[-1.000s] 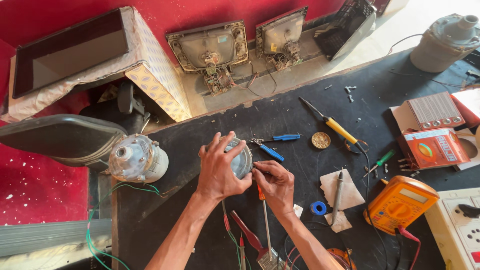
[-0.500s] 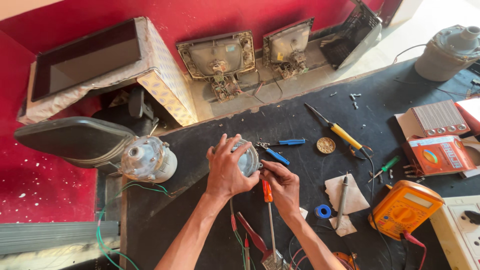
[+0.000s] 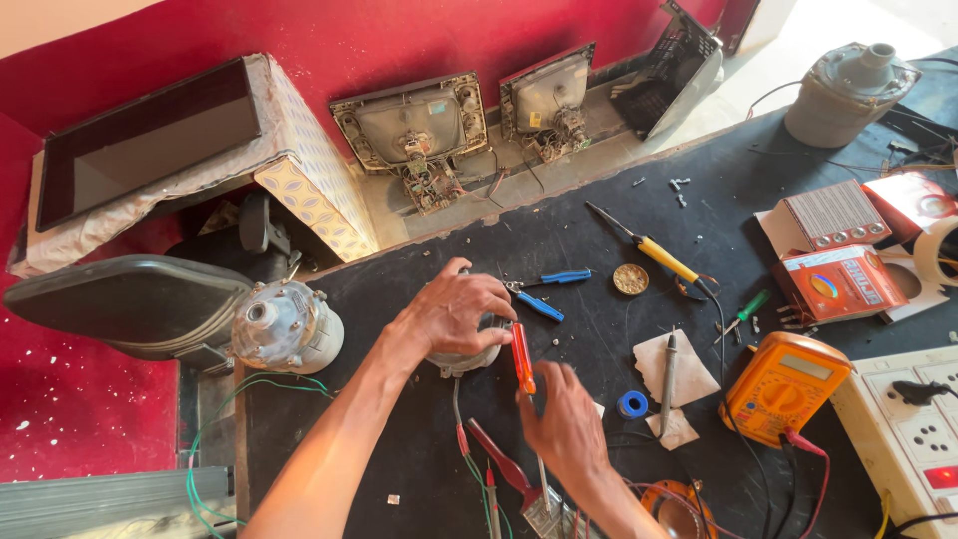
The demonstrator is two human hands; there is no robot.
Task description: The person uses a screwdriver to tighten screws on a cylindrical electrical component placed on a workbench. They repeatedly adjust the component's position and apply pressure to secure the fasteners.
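Head view: left hand (image 3: 454, 311) grips small motor (image 3: 467, 351); right hand (image 3: 564, 424) by orange screwdriver (image 3: 521, 357).

Views: one only, a camera worn on the person's head; no second view shares the scene.
Position: above the near edge of the dark surface (image 3: 599, 269), over the forearms.
Direction: steeply downward and forward, toward the red wall (image 3: 329, 40) at the far side.
Tilt: rolled, so the surface edge runs slanting across the frame.
Nearness: close; the left hand (image 3: 454, 311) and right hand (image 3: 564, 424) sit low and central.
Reach: from the floor at left to the white socket board (image 3: 903, 429) at right.
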